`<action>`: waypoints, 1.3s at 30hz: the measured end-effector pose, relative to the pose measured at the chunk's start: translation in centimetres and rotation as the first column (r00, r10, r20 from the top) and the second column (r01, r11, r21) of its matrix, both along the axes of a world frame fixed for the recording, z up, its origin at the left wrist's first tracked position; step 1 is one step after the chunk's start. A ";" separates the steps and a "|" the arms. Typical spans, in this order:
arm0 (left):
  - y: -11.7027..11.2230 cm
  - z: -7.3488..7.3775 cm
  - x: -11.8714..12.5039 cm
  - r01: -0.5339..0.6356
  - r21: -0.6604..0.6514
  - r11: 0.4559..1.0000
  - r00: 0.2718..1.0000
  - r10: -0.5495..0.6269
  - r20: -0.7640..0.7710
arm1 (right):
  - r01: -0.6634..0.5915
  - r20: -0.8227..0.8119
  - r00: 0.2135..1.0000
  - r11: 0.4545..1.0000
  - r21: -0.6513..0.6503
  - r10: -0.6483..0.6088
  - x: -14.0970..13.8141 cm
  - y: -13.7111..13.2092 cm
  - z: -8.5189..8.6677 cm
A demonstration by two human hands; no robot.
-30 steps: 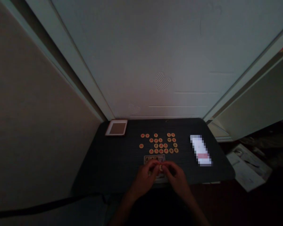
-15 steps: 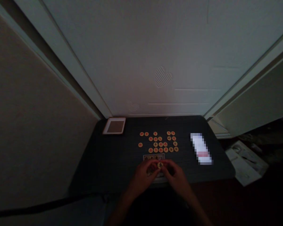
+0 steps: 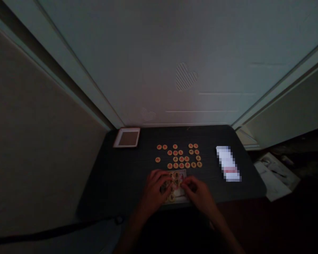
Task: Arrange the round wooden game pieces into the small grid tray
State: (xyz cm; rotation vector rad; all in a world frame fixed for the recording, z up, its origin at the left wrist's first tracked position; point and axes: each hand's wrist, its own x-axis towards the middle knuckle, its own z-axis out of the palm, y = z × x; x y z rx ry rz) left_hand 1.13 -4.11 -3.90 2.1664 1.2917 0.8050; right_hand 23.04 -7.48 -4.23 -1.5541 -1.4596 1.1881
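Observation:
A shallow box (image 3: 179, 199) lies at the table's near edge, with several round Chinese chess pieces (image 3: 176, 175) inside it. Over the box's left side rests my left hand (image 3: 156, 187), thumb and fingers apart, hiding some of the pieces. My right hand (image 3: 197, 190) is at the box's right side. Its thumb and fingertips are pressed together beside a piece; whether anything is between them is too dark to make out. Beyond the box, more pieces with red or dark characters (image 3: 181, 159) lie face up in loose rows.
On the table (image 3: 116, 176), a shallow tray-like lid (image 3: 127, 138) sits at the back left. A bright, blurred-out phone-like object (image 3: 228, 164) lies on the right. A white panel (image 3: 159, 53) stands behind the table, and an open white box (image 3: 277, 176) is off its right side.
My hands have moved apart; the piece held between them is no longer seen there. More of the box and its pieces now shows. The view has shifted slightly.

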 end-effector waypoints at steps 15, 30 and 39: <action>-1.0 -1.2 -0.2 0.073 0.006 0.997 0.997 -0.073 -0.009 | -0.116 0.290 0.951 0.993 0.017 0.106 -0.9 -0.6 -0.3; -0.9 -1.0 0.0 0.081 0.007 0.997 0.994 -0.081 -0.076 | -0.162 0.453 0.884 0.985 0.062 0.117 -1.4 -0.5 -0.2; -0.9 -1.0 0.1 0.084 0.017 0.996 0.995 -0.083 -0.061 | -0.179 0.516 0.849 0.981 0.072 0.117 -1.4 -0.5 -0.8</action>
